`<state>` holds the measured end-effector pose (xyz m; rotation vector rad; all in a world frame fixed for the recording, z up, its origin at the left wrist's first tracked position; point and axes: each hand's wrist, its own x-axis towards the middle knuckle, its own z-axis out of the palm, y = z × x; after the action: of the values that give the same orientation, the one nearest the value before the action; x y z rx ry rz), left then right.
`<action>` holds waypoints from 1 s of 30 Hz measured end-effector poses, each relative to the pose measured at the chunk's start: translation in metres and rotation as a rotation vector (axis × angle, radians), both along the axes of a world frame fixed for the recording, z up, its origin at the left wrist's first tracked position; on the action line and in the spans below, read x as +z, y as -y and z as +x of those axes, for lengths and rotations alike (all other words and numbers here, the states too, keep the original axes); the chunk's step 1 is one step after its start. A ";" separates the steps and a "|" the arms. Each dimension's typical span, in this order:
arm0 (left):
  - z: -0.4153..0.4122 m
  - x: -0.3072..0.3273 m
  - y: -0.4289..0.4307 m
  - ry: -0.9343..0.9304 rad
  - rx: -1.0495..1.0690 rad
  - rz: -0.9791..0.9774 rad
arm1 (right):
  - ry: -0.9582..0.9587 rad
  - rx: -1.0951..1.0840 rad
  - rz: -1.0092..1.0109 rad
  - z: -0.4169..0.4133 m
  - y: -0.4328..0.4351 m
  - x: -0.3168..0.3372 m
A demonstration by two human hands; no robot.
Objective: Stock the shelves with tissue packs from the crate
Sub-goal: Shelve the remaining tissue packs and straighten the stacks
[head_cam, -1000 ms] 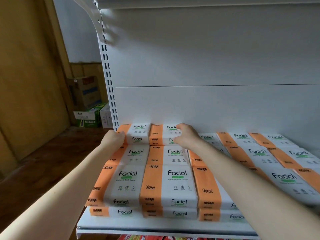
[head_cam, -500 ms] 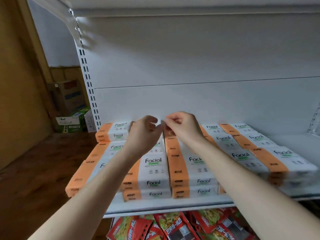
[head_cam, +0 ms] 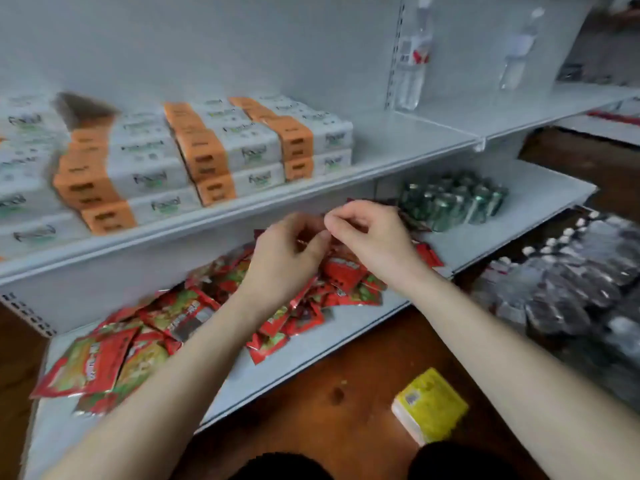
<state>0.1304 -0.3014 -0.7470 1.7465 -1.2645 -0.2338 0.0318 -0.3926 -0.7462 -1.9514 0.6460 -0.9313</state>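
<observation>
White shelving (head_cam: pixel 398 140) stacked with tissue packs (head_cam: pixel 214 150) at 10 o'clock, bare toward 1 o'clock, so seemingly part-stocked with room left; left hand (head_cam: pixel 287 258) and right hand (head_cam: pixel 370 237) mid-frame, fingers (head_cam: pixel 337 221) curled tip to tip, grip on anything unclear; no crate seen.

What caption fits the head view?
Left hand and right hand, fingers curled, close together over red snack packets, below tissue packs.

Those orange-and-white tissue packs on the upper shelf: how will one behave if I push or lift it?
Likely light and squashy: the tissue packs look like film-wrapped soft paper. The wrap seems smooth, so a top pack may slide over the one beneath. Flat and stacked on the shelf, they should not roll or tip.
</observation>
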 end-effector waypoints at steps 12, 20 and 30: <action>-0.139 -0.208 0.061 -0.364 -0.228 0.653 | -0.442 -0.228 0.258 -0.160 0.041 -0.233; -0.148 -0.279 0.081 -0.859 0.027 0.982 | -0.844 -0.254 0.442 -0.180 0.091 -0.306; -0.152 -0.269 0.118 -1.179 0.431 0.951 | -0.659 -0.475 0.826 -0.185 0.096 -0.294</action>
<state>-0.0216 -0.4192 -1.0163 1.9788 0.1661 -1.5129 -0.1531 -0.4888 -1.0399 -1.3181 1.6229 -0.1540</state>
